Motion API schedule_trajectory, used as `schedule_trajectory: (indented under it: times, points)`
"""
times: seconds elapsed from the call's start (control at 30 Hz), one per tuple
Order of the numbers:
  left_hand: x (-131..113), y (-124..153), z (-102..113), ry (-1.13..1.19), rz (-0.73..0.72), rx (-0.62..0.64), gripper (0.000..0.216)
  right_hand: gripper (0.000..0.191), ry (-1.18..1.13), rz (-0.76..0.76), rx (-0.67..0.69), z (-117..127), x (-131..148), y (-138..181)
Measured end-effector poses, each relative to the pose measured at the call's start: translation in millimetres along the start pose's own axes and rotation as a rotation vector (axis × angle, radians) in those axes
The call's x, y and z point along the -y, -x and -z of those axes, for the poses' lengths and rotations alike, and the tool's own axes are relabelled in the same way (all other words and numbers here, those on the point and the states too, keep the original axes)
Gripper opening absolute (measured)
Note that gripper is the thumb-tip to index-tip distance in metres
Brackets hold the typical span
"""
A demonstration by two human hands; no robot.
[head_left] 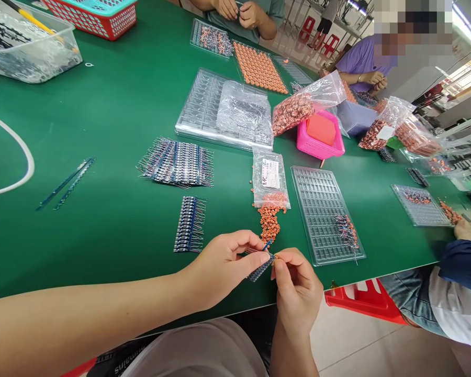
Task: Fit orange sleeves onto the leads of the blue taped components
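My left hand [231,262] is closed on a dark strip of small circuit boards [260,269] with thin wire leads, just over the table's near edge. At the strip's right end my right hand [297,280] pinches something tiny between thumb and forefinger; it is too small to make out. Loose small orange parts [270,222] spill from a labelled clear bag [270,178] right behind the hands. To the left lies a similar board panel [189,224], with a fanned stack of panels [176,163] behind it. A clear tray [325,214] on the right carries a cluster of wired orange pieces [346,231].
Stacked clear trays [202,104] stand farther back, near a bag of copper-coloured parts [294,110] and a pink basket [321,146]. Two thin strips [66,183] and a white cable [27,157] lie left. Other people work at the far and right sides.
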State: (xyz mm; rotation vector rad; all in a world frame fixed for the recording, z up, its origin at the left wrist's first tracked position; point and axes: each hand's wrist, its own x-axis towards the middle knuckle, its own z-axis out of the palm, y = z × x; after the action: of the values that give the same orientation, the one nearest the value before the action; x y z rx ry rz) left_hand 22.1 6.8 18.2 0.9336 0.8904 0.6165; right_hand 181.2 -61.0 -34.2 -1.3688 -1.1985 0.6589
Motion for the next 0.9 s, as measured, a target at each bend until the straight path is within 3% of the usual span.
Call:
schedule_trajectory:
  times: [0.67,0.9]
  points:
    - [-0.1,-0.1,0.6,-0.021,0.024,0.023,0.014,0.01,-0.031,-0.02,0.059,1.7,0.9,-5.0]
    - [2.4,-0.5,2.6,-0.061,0.019,0.025,0.015,0.005,-0.159,-0.044,0.137,5.9,-1.9,-7.7]
